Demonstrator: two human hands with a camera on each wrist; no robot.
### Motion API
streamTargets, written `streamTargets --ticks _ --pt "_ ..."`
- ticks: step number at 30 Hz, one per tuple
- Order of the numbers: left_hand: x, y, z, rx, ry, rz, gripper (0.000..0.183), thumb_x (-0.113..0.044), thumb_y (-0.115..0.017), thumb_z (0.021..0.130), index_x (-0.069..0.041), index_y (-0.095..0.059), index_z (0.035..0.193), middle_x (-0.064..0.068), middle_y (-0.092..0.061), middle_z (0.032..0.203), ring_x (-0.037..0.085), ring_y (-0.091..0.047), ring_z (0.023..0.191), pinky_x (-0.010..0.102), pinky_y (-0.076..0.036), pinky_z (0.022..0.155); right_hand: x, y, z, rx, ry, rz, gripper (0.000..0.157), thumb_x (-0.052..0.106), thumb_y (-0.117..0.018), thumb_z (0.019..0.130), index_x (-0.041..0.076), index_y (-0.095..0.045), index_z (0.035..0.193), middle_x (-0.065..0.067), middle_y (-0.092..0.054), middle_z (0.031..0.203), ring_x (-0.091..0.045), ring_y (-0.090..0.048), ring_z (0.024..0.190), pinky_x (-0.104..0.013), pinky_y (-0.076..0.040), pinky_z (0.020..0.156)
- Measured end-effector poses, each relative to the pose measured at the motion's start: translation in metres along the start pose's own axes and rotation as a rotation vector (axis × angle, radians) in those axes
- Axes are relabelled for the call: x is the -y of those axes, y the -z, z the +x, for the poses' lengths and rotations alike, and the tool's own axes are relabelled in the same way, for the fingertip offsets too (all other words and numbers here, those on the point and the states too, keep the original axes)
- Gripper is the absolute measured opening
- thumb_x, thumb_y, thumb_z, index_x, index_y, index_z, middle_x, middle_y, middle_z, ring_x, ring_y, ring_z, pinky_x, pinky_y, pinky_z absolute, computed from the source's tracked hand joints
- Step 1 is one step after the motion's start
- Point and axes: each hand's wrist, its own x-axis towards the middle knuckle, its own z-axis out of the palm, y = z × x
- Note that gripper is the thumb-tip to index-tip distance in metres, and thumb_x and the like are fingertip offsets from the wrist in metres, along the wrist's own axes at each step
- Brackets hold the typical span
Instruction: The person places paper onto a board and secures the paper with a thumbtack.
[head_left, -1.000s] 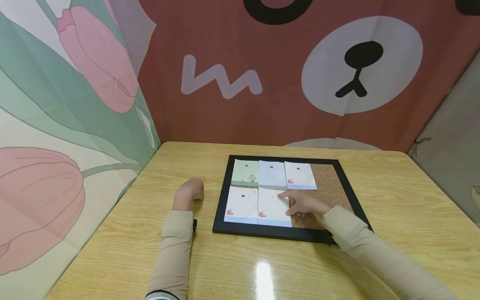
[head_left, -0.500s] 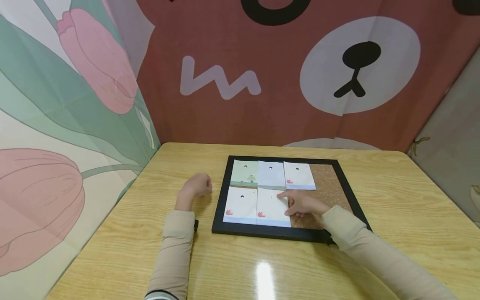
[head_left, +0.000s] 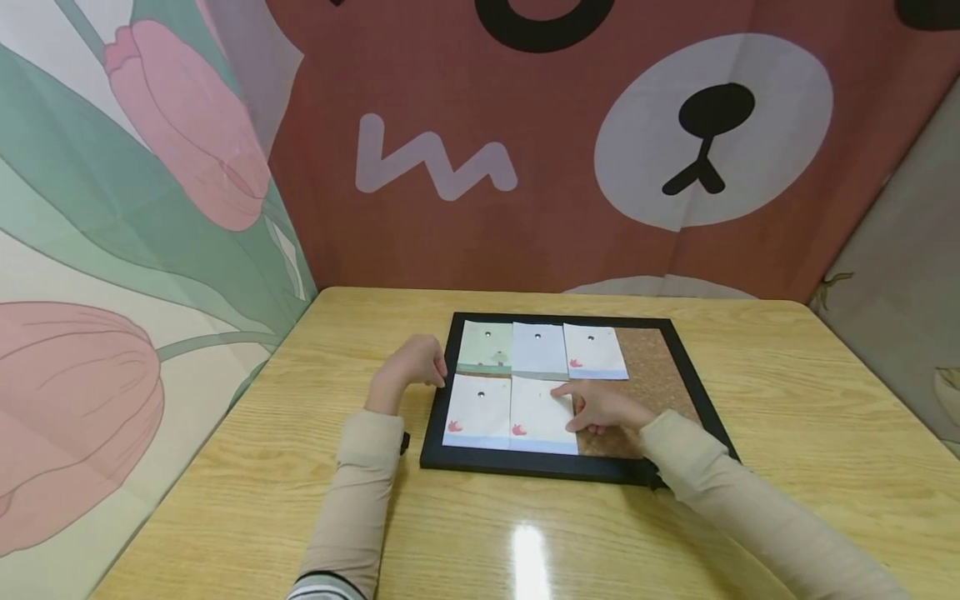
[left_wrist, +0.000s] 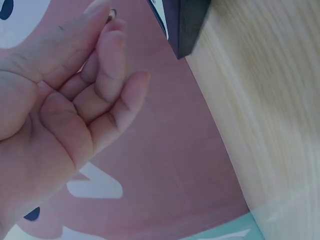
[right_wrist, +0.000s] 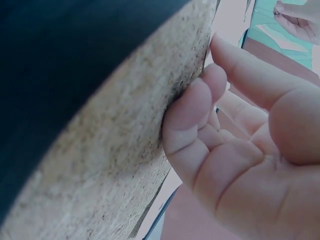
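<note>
My left hand (head_left: 415, 364) is beside the left edge of a black-framed corkboard (head_left: 654, 362). Between its thumb and forefinger it pinches a small thumbtack (left_wrist: 112, 15), mostly covered by the fingertips. On the board, my right hand (head_left: 606, 407) presses its fingertips on the right side of a white note sheet (head_left: 536, 421) with a pink corner print; no tack shows in that sheet. Its other fingers are bent against the cork (right_wrist: 125, 115). Left of it lies another white sheet (head_left: 477, 417), held by a tack near its top.
Along the board's top row are a green sheet (head_left: 486, 346), a pale blue sheet (head_left: 538, 350) and a white sheet (head_left: 596, 354), each tacked. The board lies on a wooden table (head_left: 457, 533). A printed bear curtain (head_left: 570, 242) hangs behind the table.
My left hand has moved right and away from me, up to the board's left edge. The right hand stays on the white note sheet.
</note>
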Motion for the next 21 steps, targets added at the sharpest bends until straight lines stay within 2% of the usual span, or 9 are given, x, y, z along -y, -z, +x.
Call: streamTargets --ticks 6,10,16,21 --pt "-0.014 -0.002 0.005 0.034 -0.035 0.043 0.008 -0.004 -0.072 0.074 -0.004 -0.066 0.069 0.006 -0.057 0.063 0.015 -0.046 0.051 0.024 -0.040 0.050 0.001 0.001 0.001 0.013 -0.019 0.002 0.054 0.001 -0.067 0.077 -0.003 -0.047 0.127 -0.003 -0.047 0.055 -0.010 -0.040 0.042 -0.023 -0.038 0.042" --pt "-0.027 -0.003 0.008 0.054 -0.087 0.082 0.009 -0.004 -0.070 0.076 -0.004 -0.066 0.068 0.009 -0.060 0.064 0.014 -0.047 0.047 0.023 -0.039 0.047 0.001 0.002 0.001 0.013 -0.010 -0.011 0.054 0.001 -0.067 0.078 -0.003 -0.046 0.127 -0.004 -0.047 0.055 -0.010 -0.040 0.041 -0.023 -0.039 0.042" --pt "-0.049 -0.005 0.014 0.069 -0.164 0.127 0.009 -0.003 -0.067 0.078 -0.004 -0.066 0.069 0.003 -0.058 0.063 0.016 -0.054 0.049 0.023 -0.041 0.048 0.001 0.002 0.001 0.010 -0.014 -0.018 0.054 0.002 -0.067 0.078 -0.003 -0.046 0.127 -0.004 -0.048 0.057 -0.010 -0.041 0.042 -0.024 -0.039 0.043" --pt "-0.063 -0.010 0.018 0.096 -0.210 0.207 0.010 -0.005 -0.068 0.078 -0.006 -0.066 0.068 0.000 -0.058 0.061 0.013 -0.054 0.047 0.023 -0.042 0.051 0.001 0.001 0.001 0.003 -0.011 -0.028 0.053 0.002 -0.068 0.077 -0.003 -0.047 0.126 -0.003 -0.048 0.057 -0.010 -0.040 0.042 -0.023 -0.038 0.042"
